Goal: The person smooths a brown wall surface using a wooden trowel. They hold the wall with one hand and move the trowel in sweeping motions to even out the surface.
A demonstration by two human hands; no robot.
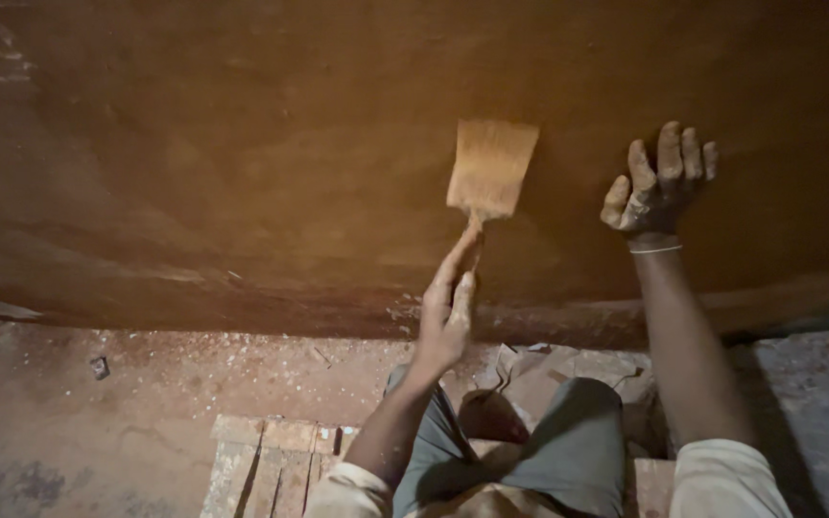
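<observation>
Plaster, wet and reddish brown, covers the wall (194, 163) from edge to edge, and the person squats close before it. On the far left, the dusty floor (79, 422) shows pale crumbs scattered along the wall's foot, with a small dark scrap (99, 366) lying by itself. Nearer the middle, a rough wooden board (266, 465) sits under the person's feet.

Above it, the left hand (448, 312) reaches up, fingers closed narrow around the short handle of a flat trowel (491, 168). The blade is caked in the same brown mud and lies pressed flat against the wall, roughly at the middle of the view, its handle pointing down into the grip. The knees, in grey-green trousers (539, 441), fill the space below, and a crumpled brown paper sack (568, 369) lies on the floor just beyond them, against the base of the wall.

Further right, the right hand (657, 187) rests on the wall, well apart from the trowel. It holds nothing; the fingers are loosely bent and slightly parted, smeared with pale mud, and a thin band (654, 249) circles the wrist.
</observation>
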